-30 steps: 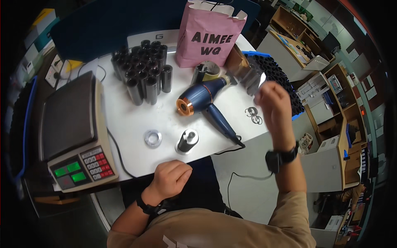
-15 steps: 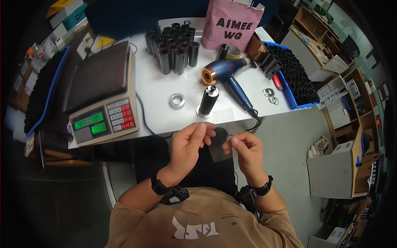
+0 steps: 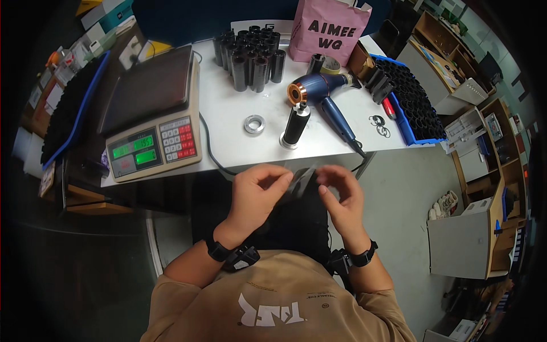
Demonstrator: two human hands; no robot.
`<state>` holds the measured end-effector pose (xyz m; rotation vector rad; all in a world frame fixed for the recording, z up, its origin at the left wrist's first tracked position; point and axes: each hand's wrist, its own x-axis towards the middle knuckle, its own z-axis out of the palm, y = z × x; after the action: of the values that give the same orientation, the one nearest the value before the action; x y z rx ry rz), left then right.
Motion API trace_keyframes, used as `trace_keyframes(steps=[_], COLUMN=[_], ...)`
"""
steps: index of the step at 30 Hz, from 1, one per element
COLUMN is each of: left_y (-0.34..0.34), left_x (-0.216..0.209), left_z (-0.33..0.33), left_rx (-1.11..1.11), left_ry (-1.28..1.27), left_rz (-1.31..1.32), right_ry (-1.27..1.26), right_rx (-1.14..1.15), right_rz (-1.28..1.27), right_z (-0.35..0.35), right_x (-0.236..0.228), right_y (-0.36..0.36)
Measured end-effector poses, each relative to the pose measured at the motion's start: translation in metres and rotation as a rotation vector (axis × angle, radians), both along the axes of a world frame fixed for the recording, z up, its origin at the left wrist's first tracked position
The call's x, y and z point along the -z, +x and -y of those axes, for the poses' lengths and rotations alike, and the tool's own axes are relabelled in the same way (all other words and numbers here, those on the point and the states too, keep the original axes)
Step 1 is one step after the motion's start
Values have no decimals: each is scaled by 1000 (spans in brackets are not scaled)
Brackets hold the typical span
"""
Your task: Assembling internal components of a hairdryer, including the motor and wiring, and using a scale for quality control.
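Observation:
A thin, clear plastic film point(image 3: 303, 178) is in front of me, just below the table's front edge. My left hand point(image 3: 253, 196) pinches its left side between thumb and forefinger. Close to the film's right side is my right hand point(image 3: 345, 199), thumb and curled fingers apart, slightly blurred. Beyond the hands a black cylinder point(image 3: 296, 126) stands upright on a round metal base, with a metal knob on top. A silver metal ring point(image 3: 254, 123) lies to its left.
A blue hair dryer point(image 3: 320, 91) lies behind the cylinder, near several black tubes point(image 3: 250, 60) and a pink paper bag point(image 3: 327, 31). The scale point(image 3: 151, 114) fills the table's left. At right are a blue tray point(image 3: 411, 134) of black tubes and some black rings point(image 3: 380, 126).
The film between my hands now shows plainly, turned more upright. The fingers of my right hand have spread. The whole view has shifted slightly.

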<state>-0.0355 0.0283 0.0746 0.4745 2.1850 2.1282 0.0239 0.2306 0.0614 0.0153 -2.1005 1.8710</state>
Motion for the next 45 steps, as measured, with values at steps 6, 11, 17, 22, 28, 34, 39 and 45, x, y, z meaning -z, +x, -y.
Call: trace_keyframes(steps=[6,11,17,22,28,34,39,45], left_y=[1,-1,-10,-2,2,-18,-39,-53], left_x=[2,5,13,3,-5,-2,-13,-57], left_z=[-4,-5,-1,-10,-13,-11,-1,3], left_rx=[-97,-70,123,12,284,363,534,633], left_ry=[-226,-308,-328,-359,-583,-643,-581,-628], left_rz=[-360,-560,-598,-704,-726,-758,-723,-730], right_ry=[718,808,675,852,1012,1163,1132,1047], right_rx=[23,-111,-489,-427,-386,-435,-640,-729], right_rz=[-372,-333,-174,-131,-210,-143,-108,-48], right_z=[-8,-17,-25,-24,-19,-10,-17,-35], right_x=[-22,-31,-35,-28,-24,-40,-61,-79], right_y=[-11,-13,-14,-12,-15,-16,-26,-51])
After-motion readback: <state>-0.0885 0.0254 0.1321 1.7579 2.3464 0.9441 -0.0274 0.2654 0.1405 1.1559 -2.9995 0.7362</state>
